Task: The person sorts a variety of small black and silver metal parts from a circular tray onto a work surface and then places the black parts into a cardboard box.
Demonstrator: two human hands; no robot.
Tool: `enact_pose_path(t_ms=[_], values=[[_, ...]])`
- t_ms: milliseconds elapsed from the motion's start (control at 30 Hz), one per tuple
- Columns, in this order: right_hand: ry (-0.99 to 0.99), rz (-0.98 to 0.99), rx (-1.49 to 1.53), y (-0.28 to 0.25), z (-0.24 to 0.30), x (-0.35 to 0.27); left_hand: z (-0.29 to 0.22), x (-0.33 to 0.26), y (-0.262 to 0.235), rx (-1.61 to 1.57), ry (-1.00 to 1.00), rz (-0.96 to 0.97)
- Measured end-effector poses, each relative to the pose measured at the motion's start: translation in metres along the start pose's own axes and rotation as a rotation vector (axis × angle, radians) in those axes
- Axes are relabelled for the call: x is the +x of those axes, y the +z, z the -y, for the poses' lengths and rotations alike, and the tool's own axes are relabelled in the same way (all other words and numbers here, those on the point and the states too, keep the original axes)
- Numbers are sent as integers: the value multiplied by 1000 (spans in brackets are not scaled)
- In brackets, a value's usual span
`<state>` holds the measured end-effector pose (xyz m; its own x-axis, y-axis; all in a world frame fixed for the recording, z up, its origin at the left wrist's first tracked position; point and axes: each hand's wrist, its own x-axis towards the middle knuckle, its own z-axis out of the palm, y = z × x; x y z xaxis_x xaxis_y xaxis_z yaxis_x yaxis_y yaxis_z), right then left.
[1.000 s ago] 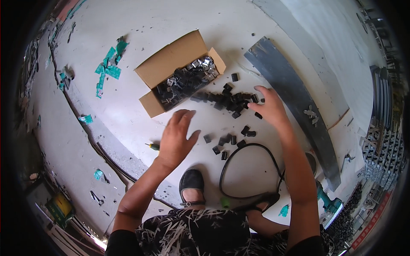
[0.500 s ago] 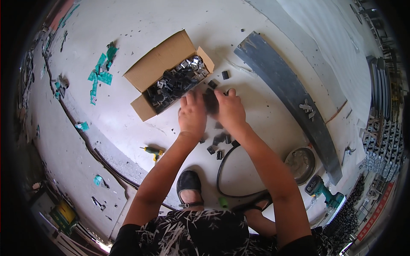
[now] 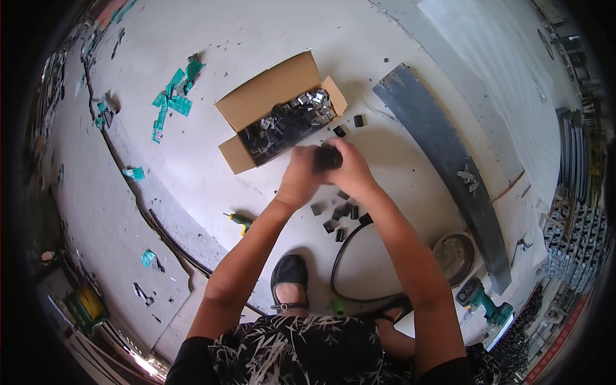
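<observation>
My left hand [image 3: 301, 174] and my right hand [image 3: 354, 168] meet just right of an open cardboard box [image 3: 264, 91]. Between them is a dark, blurred black piece [image 3: 328, 158], with the fingers of both hands closed round it. Its exact shape is smeared by motion. The box holds a heap of small black and silvery metal parts [image 3: 282, 125]. Similar small black blocks lie beyond my right hand, one of them [image 3: 359, 120] standing apart. Several more black blocks [image 3: 340, 212] are scattered below my hands, between my forearms.
A long dark-grey panel [image 3: 443, 167] lies to the right, bearing small metal pieces. Near it are a round metal bowl [image 3: 471, 247] and a green cordless drill [image 3: 484, 301]. A black hose [image 3: 335, 273] curves by my feet. A yellow-green screwdriver [image 3: 241, 219] and torn green tape [image 3: 172, 102] lie left.
My hands have come together round the black piece, drawing slightly away from the box. The whole view has shifted, so the box and floor items appear farther right.
</observation>
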<state>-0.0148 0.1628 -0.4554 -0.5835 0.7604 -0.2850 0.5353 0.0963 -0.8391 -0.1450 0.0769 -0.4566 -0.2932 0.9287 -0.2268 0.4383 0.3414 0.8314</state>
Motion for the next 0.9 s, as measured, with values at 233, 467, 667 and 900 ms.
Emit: enact_pose_path(t_ms=[233,467,667,900], values=[[-5,60,135,-30,67,60,-37,43,-60,151,-24,-218],[-56,-10,66,-35,43,45,13,34,-37,671,286,-333],[-167,-98,-156,-39,40,37,37,-9,-49,634,176,-338],[-588,-213,-736,-5,47,90,1,19,-40,792,427,-118]])
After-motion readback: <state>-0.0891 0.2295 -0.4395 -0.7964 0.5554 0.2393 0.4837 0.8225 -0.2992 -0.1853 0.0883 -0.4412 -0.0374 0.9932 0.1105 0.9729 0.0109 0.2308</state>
